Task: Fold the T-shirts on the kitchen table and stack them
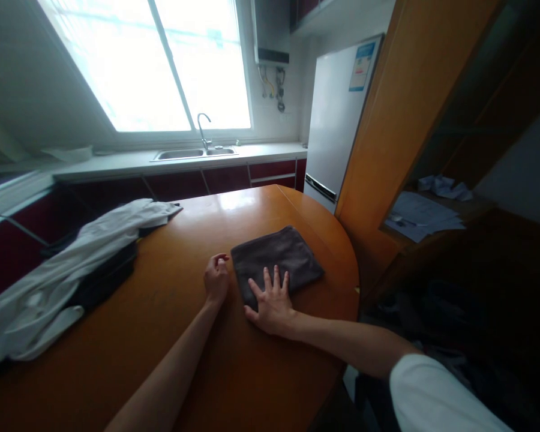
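Note:
A dark grey folded cloth [279, 255] lies flat on the orange wooden table [198, 360], toward its right side. My right hand [272, 303] lies palm down with fingers spread, its fingertips on the near edge of the cloth. My left hand [216, 279] rests on the table just left of the cloth, fingers curled loosely, holding nothing and close to the cloth's left edge.
A heap of white and dark clothes [67, 276] covers the table's left side. Behind are a counter with a sink [193, 153] and tap under a bright window, and a white fridge [337, 126]. A wooden shelf unit [405, 114] with papers [420, 216] stands at the right.

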The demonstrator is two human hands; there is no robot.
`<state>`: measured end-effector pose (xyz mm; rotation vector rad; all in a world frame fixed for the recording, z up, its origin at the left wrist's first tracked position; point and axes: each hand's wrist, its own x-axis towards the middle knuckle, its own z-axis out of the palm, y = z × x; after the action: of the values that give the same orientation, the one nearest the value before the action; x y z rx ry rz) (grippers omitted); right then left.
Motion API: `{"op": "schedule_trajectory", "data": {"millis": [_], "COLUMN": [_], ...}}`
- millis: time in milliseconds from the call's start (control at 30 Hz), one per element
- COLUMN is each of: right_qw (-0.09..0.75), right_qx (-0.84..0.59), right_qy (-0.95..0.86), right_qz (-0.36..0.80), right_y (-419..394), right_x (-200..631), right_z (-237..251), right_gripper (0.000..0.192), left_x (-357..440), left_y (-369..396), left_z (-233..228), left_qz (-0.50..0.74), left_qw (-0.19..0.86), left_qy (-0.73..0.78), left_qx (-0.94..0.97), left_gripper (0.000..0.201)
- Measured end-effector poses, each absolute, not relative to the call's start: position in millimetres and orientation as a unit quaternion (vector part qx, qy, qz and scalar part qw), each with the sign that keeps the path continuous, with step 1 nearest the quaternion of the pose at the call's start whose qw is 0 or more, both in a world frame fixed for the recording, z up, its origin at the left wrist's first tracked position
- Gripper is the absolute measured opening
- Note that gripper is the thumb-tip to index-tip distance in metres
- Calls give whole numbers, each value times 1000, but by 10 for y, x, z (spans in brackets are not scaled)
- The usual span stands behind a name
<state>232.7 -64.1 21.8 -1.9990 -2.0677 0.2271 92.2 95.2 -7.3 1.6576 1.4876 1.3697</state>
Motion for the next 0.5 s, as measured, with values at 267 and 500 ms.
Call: {"op": "schedule_trajectory", "data": {"millis": [267,500], "right_qw": [119,80], "right_qx": [-703,-737], "right_qy": [-700,-671], "right_qz": [44,18], "right_y": [-293,304], "right_x": [2883,3857], "right_z": [123,86], "right_gripper": [75,74], "left_x": [911,901], "left_y": [953,968], "left_z": [-65,-95], "left_qz": [502,500], "left_qw": [256,263], "left_qy": [552,546], "left_qx": [615,619], "left_gripper": [31,32]}}
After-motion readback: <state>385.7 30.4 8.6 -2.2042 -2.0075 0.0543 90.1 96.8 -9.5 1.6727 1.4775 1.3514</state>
